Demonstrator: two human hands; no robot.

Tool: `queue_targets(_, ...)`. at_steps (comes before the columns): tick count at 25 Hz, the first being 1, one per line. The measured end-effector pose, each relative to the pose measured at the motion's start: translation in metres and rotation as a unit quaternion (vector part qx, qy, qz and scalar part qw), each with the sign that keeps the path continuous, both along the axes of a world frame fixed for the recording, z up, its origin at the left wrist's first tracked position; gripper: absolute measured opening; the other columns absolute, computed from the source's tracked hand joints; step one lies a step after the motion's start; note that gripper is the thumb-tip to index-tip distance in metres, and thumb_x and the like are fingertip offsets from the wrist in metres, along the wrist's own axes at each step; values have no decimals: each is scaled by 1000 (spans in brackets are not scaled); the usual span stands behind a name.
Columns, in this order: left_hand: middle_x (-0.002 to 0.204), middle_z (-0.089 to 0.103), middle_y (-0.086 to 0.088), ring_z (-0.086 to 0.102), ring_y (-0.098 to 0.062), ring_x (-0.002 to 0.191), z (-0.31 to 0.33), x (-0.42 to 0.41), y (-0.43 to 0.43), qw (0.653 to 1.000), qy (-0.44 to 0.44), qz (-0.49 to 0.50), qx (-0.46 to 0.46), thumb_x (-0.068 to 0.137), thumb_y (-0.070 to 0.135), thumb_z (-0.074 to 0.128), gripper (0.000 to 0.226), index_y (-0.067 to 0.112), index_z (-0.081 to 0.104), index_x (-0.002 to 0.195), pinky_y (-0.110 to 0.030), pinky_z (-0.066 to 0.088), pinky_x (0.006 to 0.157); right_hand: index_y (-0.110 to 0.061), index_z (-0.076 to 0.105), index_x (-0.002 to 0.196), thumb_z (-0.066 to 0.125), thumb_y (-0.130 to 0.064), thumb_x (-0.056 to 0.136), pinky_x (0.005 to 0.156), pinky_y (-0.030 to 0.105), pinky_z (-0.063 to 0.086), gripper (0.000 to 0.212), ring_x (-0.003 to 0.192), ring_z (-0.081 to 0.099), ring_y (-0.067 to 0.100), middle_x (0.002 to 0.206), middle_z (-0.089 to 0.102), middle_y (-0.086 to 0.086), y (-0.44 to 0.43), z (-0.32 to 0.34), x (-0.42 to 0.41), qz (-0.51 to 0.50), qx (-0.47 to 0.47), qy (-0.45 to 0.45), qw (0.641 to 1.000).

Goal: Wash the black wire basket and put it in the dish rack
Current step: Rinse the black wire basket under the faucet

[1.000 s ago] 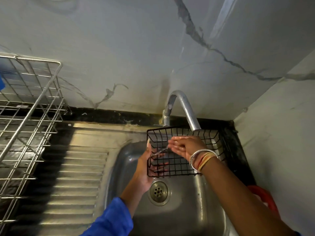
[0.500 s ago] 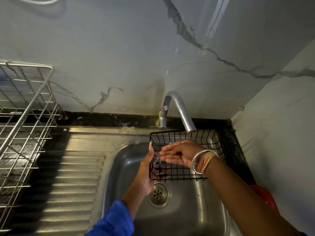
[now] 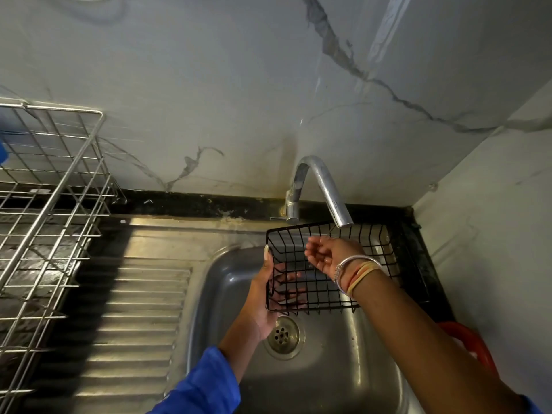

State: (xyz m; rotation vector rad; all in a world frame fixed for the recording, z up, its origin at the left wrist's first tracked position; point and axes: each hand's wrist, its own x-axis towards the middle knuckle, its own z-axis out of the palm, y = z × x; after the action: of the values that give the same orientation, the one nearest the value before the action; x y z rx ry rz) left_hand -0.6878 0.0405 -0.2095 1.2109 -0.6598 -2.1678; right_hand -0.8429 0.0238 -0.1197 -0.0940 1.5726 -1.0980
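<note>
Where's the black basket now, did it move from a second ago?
No, hardly at all. The black wire basket keeps its near left corner just up and left of the drain, below the tap spout, same as before.

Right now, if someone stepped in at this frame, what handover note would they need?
Left hand: grips the black wire basket by its left side, over the sink, under the tap.
Right hand: cupped inside the basket, gripping nothing.
Done: basket is at the tap; whether water runs is unclear.
To do: finish washing, then set it in the dish rack at left.
</note>
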Motion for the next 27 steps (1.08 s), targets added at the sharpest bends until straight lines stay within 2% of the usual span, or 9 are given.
queue_targets(3, 125, 69, -20, 66, -42, 115, -1, -3, 1, 1000, -1, -10, -9, 72, 82, 61, 90, 12, 67, 128, -60, 49, 99, 8, 66, 99, 45, 13, 90, 92, 41, 54, 23, 92, 70, 34, 99, 70, 23, 5, 9, 12, 136, 0, -50, 989)
queue_targets(5, 122, 71, -19, 69, -38, 108, 2, -3, 1, 1000, -7, -19, -15, 75, 80, 60, 85, 12, 69, 126, -56, 51, 96, 12, 62, 106, 42, 8, 94, 83, 35, 57, 24, 88, 72, 31, 100, 69, 24, 2, 13, 6, 112, -12, -61, 992)
queue_targets(8, 117, 74, -14, 72, -31, 99, 5, 0, 0, 999, -20, -34, -13, 86, 75, 49, 79, 9, 68, 124, -50, 54, 90, 16, 56, 116, 40, 5, 96, 76, 32, 57, 27, 95, 69, 33, 105, 67, 24, 0, 7, -5, -19, -39, -62, 997)
queue_targets(12, 118, 74, -14, 71, -32, 104, 8, 2, 0, 999, -24, -37, -14, 89, 71, 46, 72, 13, 70, 123, -46, 57, 84, 10, 62, 112, 45, 9, 92, 86, 40, 56, 26, 96, 70, 35, 104, 69, 26, 10, 12, 6, 155, 20, -39, 987)
queue_targets(15, 114, 75, -13, 72, -29, 95, 14, 2, 3, 999, -35, -35, -13, 89, 69, 49, 69, 11, 71, 118, -45, 56, 83, 10, 61, 108, 42, 12, 90, 84, 38, 56, 26, 96, 68, 34, 111, 67, 27, 5, 11, 3, 50, -19, -47, 997)
queue_targets(18, 116, 75, -13, 73, -30, 100, 15, 3, 2, 998, -53, -36, -24, 86, 72, 53, 70, 14, 70, 124, -46, 58, 85, 9, 63, 109, 40, 8, 92, 88, 41, 55, 29, 100, 68, 38, 106, 69, 26, 11, 14, 8, 151, 21, -47, 987)
queue_targets(21, 114, 74, -16, 73, -29, 93, 16, 5, 1, 998, -55, -32, -20, 74, 79, 65, 84, 11, 67, 123, -40, 60, 74, 8, 63, 106, 38, 10, 89, 80, 38, 57, 30, 96, 69, 36, 95, 72, 22, 13, 8, 4, 19, -15, -69, 997)
queue_targets(24, 115, 72, -21, 71, -30, 85, 15, 12, 4, 998, -53, 2, -16, 76, 62, 70, 74, 4, 64, 121, -37, 58, 65, 0, 63, 85, 29, 16, 78, 72, 32, 54, 38, 79, 65, 26, 78, 67, 13, 10, 2, 6, -148, -84, -178, 969)
queue_targets(27, 110, 74, -15, 72, -36, 91, 11, 30, 9, 992, -101, 49, -55, 71, 55, 73, 62, 10, 67, 113, -38, 59, 68, -4, 60, 79, 31, 16, 68, 68, 28, 51, 37, 68, 61, 21, 69, 62, 7, 10, -1, 7, -156, -140, -185, 960)
